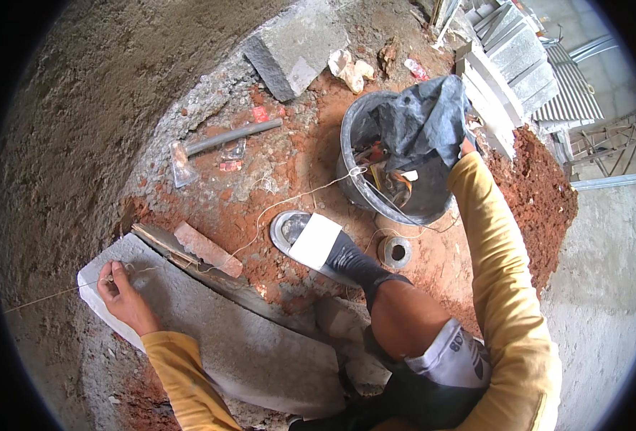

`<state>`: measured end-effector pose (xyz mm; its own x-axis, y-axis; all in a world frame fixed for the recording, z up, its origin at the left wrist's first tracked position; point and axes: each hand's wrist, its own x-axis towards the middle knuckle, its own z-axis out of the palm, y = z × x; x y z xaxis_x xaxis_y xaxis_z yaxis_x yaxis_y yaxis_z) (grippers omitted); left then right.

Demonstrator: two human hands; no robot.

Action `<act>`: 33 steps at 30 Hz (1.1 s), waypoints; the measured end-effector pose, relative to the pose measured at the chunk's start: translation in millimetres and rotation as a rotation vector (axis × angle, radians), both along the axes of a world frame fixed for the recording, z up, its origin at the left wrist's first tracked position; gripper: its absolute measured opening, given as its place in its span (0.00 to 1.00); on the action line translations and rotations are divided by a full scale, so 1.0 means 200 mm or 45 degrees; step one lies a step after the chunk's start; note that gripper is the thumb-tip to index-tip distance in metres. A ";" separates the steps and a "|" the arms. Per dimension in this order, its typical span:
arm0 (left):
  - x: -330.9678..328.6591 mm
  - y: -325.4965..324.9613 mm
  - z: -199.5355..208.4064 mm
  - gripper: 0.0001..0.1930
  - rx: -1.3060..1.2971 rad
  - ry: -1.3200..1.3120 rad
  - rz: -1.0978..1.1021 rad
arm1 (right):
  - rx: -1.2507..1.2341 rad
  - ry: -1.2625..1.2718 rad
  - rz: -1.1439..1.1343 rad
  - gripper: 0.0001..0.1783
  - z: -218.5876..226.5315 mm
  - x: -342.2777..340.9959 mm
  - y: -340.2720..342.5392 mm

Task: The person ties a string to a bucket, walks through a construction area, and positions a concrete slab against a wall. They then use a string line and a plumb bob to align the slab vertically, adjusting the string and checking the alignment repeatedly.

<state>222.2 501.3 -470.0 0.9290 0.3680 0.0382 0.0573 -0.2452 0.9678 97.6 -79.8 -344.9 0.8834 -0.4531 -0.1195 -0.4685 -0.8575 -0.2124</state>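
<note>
At the left end of a long grey concrete block (246,327), my left hand (125,296) has its thumb and fingertips pinched on a thin string (293,199). The string trails off left toward the wall and right across the dirt to the bucket. My right hand (466,148), mostly hidden, grips a crumpled dark grey cloth or sheet (427,118). That piece hangs over the black bucket (344,147), covering part of its opening. Inside the bucket lie several tools and odds and ends (393,188), too jumbled to name.
An axe-like tool (228,138) lies on rubble beyond a broken brick (207,248). My sandalled foot (311,241) rests mid-floor, beside a ring-shaped spool (395,251). A concrete block (296,47) sits by the rough wall (81,129); red soil (540,208) is heaped right.
</note>
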 end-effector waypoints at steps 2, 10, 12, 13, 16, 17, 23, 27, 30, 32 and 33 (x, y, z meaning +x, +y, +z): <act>0.00 0.00 -0.01 0.14 0.008 -0.008 0.005 | 0.001 0.045 0.003 0.19 -0.04 0.02 0.00; 0.01 0.02 -0.04 0.13 -0.034 -0.067 -0.014 | -0.193 0.236 0.135 0.20 -0.37 0.09 0.11; 0.01 0.02 -0.05 0.13 -0.038 -0.069 -0.005 | -0.245 0.268 0.139 0.20 -0.42 0.08 0.13; 0.01 0.02 -0.05 0.12 -0.042 -0.090 -0.021 | -0.258 0.276 0.140 0.20 -0.44 0.08 0.14; 0.01 0.02 -0.04 0.13 -0.113 -0.068 0.000 | -0.304 0.307 0.138 0.21 -0.47 0.08 0.15; 0.01 0.02 -0.04 0.13 -0.123 -0.075 -0.012 | -0.311 0.313 0.139 0.21 -0.49 0.08 0.16; 0.01 0.00 -0.03 0.12 -0.120 -0.064 0.003 | -0.346 0.321 0.139 0.21 -0.55 0.07 0.16; 0.00 0.00 -0.02 0.11 -0.110 -0.070 -0.011 | -0.358 0.320 0.133 0.22 -0.57 0.07 0.16; 0.00 -0.01 -0.02 0.11 -0.102 -0.073 -0.006 | -0.368 0.328 0.129 0.22 -0.59 0.07 0.15; 0.00 -0.01 -0.01 0.12 -0.105 -0.089 -0.021 | -0.376 0.332 0.127 0.22 -0.60 0.06 0.14; 0.00 -0.01 -0.01 0.12 -0.104 -0.091 -0.014 | -0.386 0.336 0.128 0.22 -0.60 0.05 0.13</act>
